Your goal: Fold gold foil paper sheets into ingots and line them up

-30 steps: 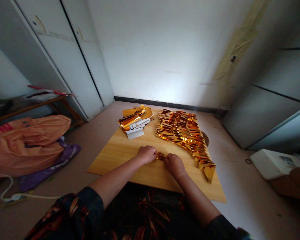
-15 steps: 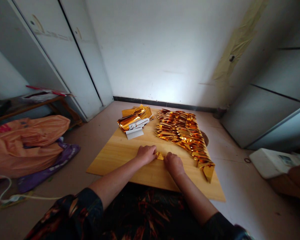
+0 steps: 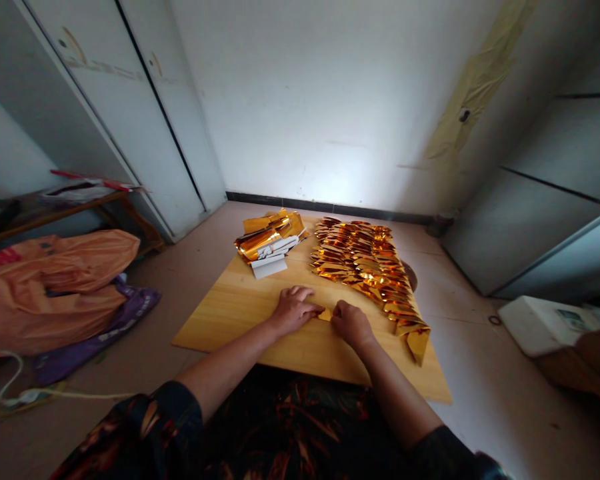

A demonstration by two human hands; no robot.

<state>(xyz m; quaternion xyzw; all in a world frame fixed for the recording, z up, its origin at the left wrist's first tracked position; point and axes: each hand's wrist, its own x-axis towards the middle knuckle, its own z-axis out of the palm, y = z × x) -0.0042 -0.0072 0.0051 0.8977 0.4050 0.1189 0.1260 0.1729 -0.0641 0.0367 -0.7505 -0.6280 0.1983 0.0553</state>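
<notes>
A small folded piece of gold foil paper [image 3: 325, 314] lies low over the wooden board, between my two hands. My right hand [image 3: 352, 323] is closed, with its fingertips pinching the right end of the paper. On the other side, my left hand [image 3: 293, 311] has its fingers apart, and its thumb side reaches the paper's left end. Just beyond my right hand, overlapping rows of folded gold foil pieces [image 3: 363, 260] cover the board's right side. A stack of gold foil sheets [image 3: 267, 237] with white backs showing lies at the far left of the board.
The wooden board [image 3: 220, 320] sits low in front of my lap. Left of it on the floor are an orange bag [image 3: 55, 293], a purple bag [image 3: 100, 333] and a pale cord. A white box [image 3: 540, 327] stands at the right, near a grey cabinet [image 3: 545, 173].
My left hand has loosened from a closed grip, and its fingers are now spread. My right hand has shifted slightly right, still at the foil paper.
</notes>
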